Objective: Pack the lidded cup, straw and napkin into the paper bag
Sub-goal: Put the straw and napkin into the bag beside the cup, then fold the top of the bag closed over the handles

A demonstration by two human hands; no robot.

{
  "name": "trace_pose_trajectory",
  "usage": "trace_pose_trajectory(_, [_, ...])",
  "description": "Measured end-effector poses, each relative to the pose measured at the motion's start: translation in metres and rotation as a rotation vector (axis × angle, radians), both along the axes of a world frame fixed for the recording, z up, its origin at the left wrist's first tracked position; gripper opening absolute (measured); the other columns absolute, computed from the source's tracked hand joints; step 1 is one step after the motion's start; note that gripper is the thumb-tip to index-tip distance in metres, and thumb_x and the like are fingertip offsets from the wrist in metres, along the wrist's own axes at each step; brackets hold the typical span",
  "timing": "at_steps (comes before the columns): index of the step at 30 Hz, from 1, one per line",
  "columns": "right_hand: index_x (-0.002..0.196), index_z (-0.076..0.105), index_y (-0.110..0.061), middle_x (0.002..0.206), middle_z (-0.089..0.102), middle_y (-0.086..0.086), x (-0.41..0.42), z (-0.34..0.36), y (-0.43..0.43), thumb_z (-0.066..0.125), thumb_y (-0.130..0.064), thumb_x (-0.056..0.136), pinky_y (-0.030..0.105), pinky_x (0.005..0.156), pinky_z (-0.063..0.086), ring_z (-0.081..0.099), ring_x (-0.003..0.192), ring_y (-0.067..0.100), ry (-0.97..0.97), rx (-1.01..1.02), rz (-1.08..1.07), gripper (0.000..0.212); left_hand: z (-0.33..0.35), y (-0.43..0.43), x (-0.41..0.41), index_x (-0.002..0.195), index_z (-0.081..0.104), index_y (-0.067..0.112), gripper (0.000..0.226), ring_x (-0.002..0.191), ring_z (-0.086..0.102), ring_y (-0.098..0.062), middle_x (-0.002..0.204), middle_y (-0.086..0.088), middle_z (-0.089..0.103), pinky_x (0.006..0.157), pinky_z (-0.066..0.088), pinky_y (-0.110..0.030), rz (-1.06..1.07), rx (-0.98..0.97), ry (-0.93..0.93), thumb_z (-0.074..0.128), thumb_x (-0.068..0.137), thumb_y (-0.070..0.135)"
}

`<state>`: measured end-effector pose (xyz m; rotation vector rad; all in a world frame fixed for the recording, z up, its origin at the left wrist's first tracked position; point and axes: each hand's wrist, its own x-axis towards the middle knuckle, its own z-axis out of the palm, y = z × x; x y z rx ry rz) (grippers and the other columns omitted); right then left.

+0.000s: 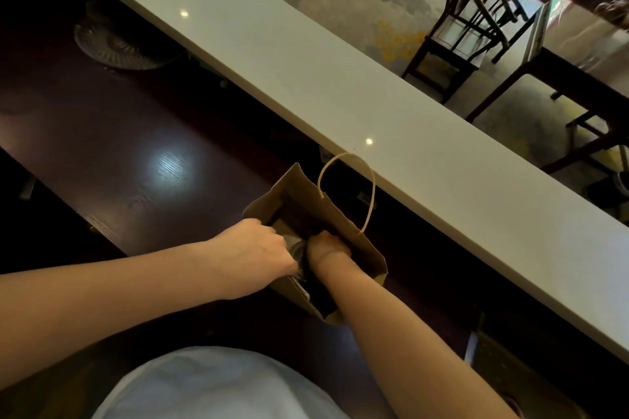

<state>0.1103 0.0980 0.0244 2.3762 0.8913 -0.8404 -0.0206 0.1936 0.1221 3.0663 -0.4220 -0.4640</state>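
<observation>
A brown paper bag [343, 228] with a twisted cord handle stands open on the dark wooden counter [143, 160]. Inside it I can make out the clear lid of the cup [297, 250], between my two hands. My left hand [262, 248] grips the bag's near rim, fingers curled over the edge. My right hand [327, 247] reaches down into the bag beside the lid, fingers closed; what it holds is hidden. A pale sliver [301, 287] lies along the bag's near inner wall; straw or napkin, I cannot tell.
A long white raised ledge [306, 71] runs diagonally behind the bag. A woven round mat [115, 44] lies at the far left of the counter. Dark chairs [473, 27] and a table [561, 75] stand beyond the ledge.
</observation>
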Motion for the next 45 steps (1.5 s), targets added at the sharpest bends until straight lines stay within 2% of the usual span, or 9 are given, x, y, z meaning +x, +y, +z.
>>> trace_pose_trajectory(12, [0.147, 0.041, -0.024, 0.137, 0.054, 0.01, 0.002, 0.06, -0.013, 0.057, -0.017, 0.093, 0.04, 0.098, 0.05, 0.055, 0.121, 0.031, 0.317, 0.303, -0.119, 0.056, 0.006, 0.008, 0.005, 0.102, 0.06, 0.028, 0.014, 0.09, 0.065, -0.018, 0.095, 0.006, 0.067, 0.076, 0.055, -0.036, -0.034, -0.042, 0.026, 0.05, 0.092, 0.025])
trace_pose_trajectory(19, [0.104, 0.071, -0.018, 0.084, 0.072, -0.006, -0.028, 0.142, -0.115, 0.061, -0.002, 0.091, 0.02, 0.068, 0.056, 0.068, 0.071, 0.012, 0.085, 1.32, -0.414, 0.023, 0.017, 0.032, 0.011, 0.115, 0.057, 0.042, 0.026, 0.104, 0.06, -0.006, 0.107, 0.017, 0.066, 0.085, 0.053, -0.028, 0.0, -0.246, -0.072, 0.058, 0.089, 0.037])
trace_pose_trajectory(23, [0.104, 0.066, -0.023, 0.086, 0.069, -0.006, -0.055, 0.103, -0.167, 0.067, 0.003, 0.087, 0.017, 0.069, 0.053, 0.066, 0.076, 0.014, -0.121, 1.425, -0.686, 0.031, 0.016, 0.052, -0.003, 0.113, 0.069, 0.019, 0.039, 0.107, 0.058, -0.013, 0.109, 0.006, 0.067, 0.094, 0.048, -0.026, 0.069, -0.569, -0.438, 0.07, 0.079, 0.038])
trace_pose_trajectory(27, [0.112, 0.062, -0.022, 0.101, 0.07, -0.006, -0.075, 0.05, -0.188, 0.063, 0.013, 0.083, 0.023, 0.079, 0.057, 0.068, 0.091, 0.005, 0.053, 1.298, -0.943, 0.045, -0.011, 0.066, -0.01, 0.105, 0.064, 0.014, 0.018, 0.098, 0.061, -0.017, 0.103, -0.005, 0.066, 0.091, 0.048, -0.039, 0.689, -1.005, -0.579, 0.053, 0.093, 0.021])
trace_pose_trajectory(29, [0.114, 0.061, -0.019, 0.105, 0.069, -0.006, -0.079, 0.032, -0.179, 0.06, 0.019, 0.081, 0.014, 0.075, 0.055, 0.067, 0.094, 0.0, 0.18, 1.257, -1.002, 0.05, -0.032, 0.07, -0.002, 0.094, 0.063, 0.017, 0.028, 0.081, 0.066, -0.01, 0.087, 0.0, 0.07, 0.084, 0.048, -0.04, 1.066, -1.426, -0.371, 0.037, 0.101, 0.02])
trace_pose_trajectory(32, [0.111, 0.059, -0.027, 0.102, 0.066, -0.016, -0.078, 0.01, -0.156, 0.065, 0.021, 0.075, 0.008, 0.073, 0.051, 0.064, 0.092, -0.012, 0.334, 1.214, -1.021, 0.06, -0.071, 0.075, 0.008, 0.078, 0.063, 0.018, 0.041, 0.054, 0.065, -0.006, 0.062, 0.005, 0.071, 0.07, 0.044, -0.033, 1.381, -1.715, -0.041, 0.031, 0.101, 0.029])
trace_pose_trajectory(37, [0.106, 0.056, -0.032, 0.098, 0.062, -0.019, -0.07, -0.015, -0.131, 0.07, 0.016, 0.077, 0.008, 0.072, 0.048, 0.06, 0.091, -0.005, 0.534, 1.175, -1.12, 0.057, -0.102, 0.064, 0.02, 0.079, 0.062, 0.012, 0.028, 0.061, 0.068, -0.013, 0.072, -0.008, 0.071, 0.064, 0.054, -0.031, 1.4, -1.533, 0.19, 0.04, 0.093, 0.001])
trace_pose_trajectory(41, [0.105, 0.061, -0.027, 0.1, 0.067, -0.014, -0.067, -0.025, -0.12, 0.071, 0.012, 0.079, 0.01, 0.073, 0.048, 0.064, 0.105, 0.014, 0.576, 1.169, -1.182, 0.048, -0.1, 0.05, 0.02, 0.075, 0.073, 0.02, 0.045, 0.069, 0.071, -0.001, 0.068, 0.011, 0.076, 0.065, 0.055, -0.02, 0.972, -1.238, 0.246, 0.048, 0.085, -0.016])
trace_pose_trajectory(45, [0.096, 0.065, -0.038, 0.09, 0.07, -0.02, -0.059, -0.002, -0.121, 0.067, 0.004, 0.088, 0.004, 0.067, 0.048, 0.065, 0.087, -0.004, 0.472, 1.314, -1.137, 0.042, -0.085, 0.054, 0.02, 0.087, 0.075, 0.041, 0.06, 0.085, 0.069, 0.005, 0.084, 0.018, 0.076, 0.075, 0.053, -0.011, 0.779, -1.173, 0.134, 0.055, 0.075, -0.014])
